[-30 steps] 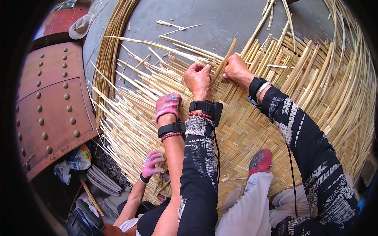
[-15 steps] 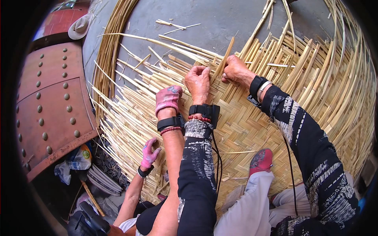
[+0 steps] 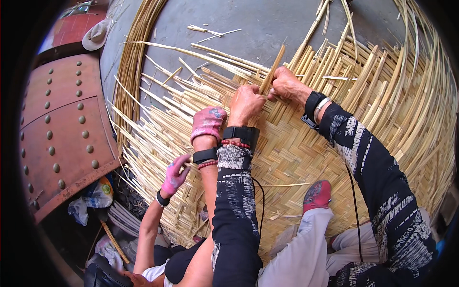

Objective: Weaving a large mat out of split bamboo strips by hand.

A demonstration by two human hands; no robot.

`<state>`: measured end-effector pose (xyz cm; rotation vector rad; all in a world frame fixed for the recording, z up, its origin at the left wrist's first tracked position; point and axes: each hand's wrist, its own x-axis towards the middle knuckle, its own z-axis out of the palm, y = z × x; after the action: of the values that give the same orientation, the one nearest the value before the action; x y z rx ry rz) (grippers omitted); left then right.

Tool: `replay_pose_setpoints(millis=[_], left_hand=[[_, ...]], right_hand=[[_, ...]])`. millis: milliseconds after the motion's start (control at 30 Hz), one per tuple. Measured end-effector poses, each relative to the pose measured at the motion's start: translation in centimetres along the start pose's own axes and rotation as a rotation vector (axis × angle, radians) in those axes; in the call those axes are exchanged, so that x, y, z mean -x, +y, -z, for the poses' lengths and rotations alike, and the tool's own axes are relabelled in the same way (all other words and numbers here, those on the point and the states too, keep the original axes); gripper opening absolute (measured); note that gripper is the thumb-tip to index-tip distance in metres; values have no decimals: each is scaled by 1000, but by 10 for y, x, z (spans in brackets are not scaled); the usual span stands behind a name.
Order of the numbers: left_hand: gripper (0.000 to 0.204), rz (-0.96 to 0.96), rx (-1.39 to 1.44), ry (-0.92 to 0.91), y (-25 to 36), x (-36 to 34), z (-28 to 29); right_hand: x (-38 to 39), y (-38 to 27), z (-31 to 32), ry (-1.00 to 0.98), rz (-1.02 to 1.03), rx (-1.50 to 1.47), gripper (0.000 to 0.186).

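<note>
A woven mat of pale split reeds [image 3: 306, 148] spreads beneath both my hands, its herringbone weave ending in loose strips. One flat reed strip [image 3: 273, 71] stands up at a slant between my hands. Curled at the lower end of this strip is my left hand [image 3: 245, 104], closed with its fingertips partly hidden. My right hand [image 3: 289, 85] is closed against the strip's other side, thumb and fingers pinched together. Just left of my left hand, a co-worker's pink-gloved hand [image 3: 208, 122] is bent over the mat's loose ends. The co-worker's other gloved hand [image 3: 175, 176] is raised with fingers apart.
Long reeds [image 3: 139, 52] lie bundled at the far left beside a studded reddish door panel [image 3: 64, 119]. Reed scraps [image 3: 205, 31] lie on the grey floor. A red shoe [image 3: 317, 196] rests on the mat. Plastic bags [image 3: 98, 193] sit at the left.
My left hand has shifted slightly down and turned toward the upright strip. My right hand has barely moved. The co-worker's raised gloved hand has moved up and left.
</note>
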<state>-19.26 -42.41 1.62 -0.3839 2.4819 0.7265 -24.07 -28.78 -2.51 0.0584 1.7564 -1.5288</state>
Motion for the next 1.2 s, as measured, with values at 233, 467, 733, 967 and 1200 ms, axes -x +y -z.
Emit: replay_pose_setpoints(millis=[233, 467, 733, 967, 1200], left_hand=[[8, -7, 264, -107, -17, -12, -5], [21, 13, 216, -111, -4, -4, 5], [17, -81, 16, 189, -2, 6, -7], [20, -94, 32, 426, 1, 24, -29], [13, -98, 153, 500, 11, 35, -38]], right_hand=[[-3, 7, 2, -46, -25, -86, 19], [5, 10, -9, 238, 204, 295, 11], [18, -2, -12, 379, 239, 567, 12], [15, 3, -12, 353, 254, 570, 10], [15, 5, -11, 318, 212, 533, 10]])
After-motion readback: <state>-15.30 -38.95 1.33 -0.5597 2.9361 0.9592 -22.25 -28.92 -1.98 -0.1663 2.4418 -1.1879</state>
